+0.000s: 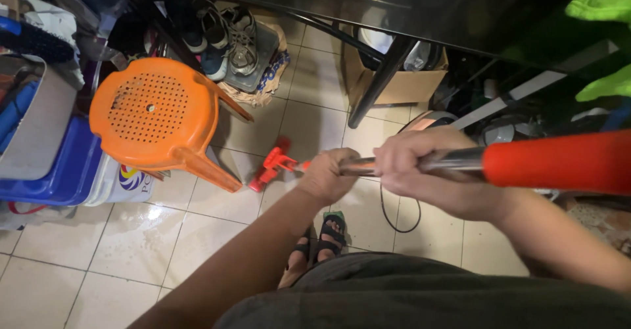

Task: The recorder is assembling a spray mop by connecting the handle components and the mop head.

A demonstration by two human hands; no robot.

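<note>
— Head view, nearest first: what's at six o'clock?

— Dark shorts [420, 296] along the bottom edge, and just above them a foot in a black sandal [322, 240] on the wet tiled floor [131, 250].

— And the hands?

— Both are clamped on a mop handle [453, 163] that runs across the middle from three o'clock towards nine. The left hand [327, 174] is wrapped around the bare metal part, fingers fully closed. The right hand [420, 168] grips the same metal tube just beside it, closer to the thick red grip [559, 161] that fills the three o'clock side. The two fists sit nearly touching.

— Where does the handle end?

— Past the left hand it goes down to a red mop head [273, 164] resting on the tiles, just left of centre.

— What's around that?

— At nine to ten o'clock an orange plastic stool [158, 115] lies tipped over, its perforated seat facing the camera and one leg reaching close to the mop head. Behind it, at the left edge, a blue box [59, 171].

— Farther off?

— At twelve o'clock grey sneakers [240, 36] on a mat, a black table leg [381, 82] slanting down, and a cardboard box [407, 82] behind it. A thin black cable [394, 214] loops on the floor below the hands.
</note>
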